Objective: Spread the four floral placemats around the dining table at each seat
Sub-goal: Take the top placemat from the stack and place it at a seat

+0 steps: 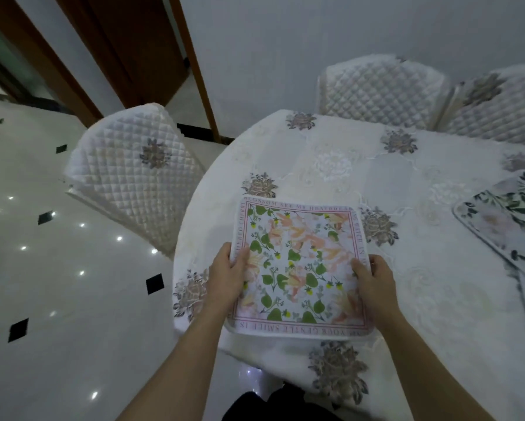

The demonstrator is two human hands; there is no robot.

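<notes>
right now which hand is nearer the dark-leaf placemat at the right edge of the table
Right. The right hand grips the pink-bordered placemat's right edge, on the side toward the dark-leaf placemat; the left hand holds the opposite edge, farther away.

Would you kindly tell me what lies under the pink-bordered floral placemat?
The pink-bordered placemat lies on the white embroidered tablecloth, held at its sides by the left hand and right hand. The cloth directly beneath is covered.

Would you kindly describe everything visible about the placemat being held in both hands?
The placemat is square with rounded corners, apparently thin fabric. It is white, printed with peach flowers and green leaves inside a pink line border carrying lettering. It lies roughly flat at the table's near edge on the embroidered tablecloth. The left hand grips its left edge and the right hand its right edge, thumbs on top.
</notes>
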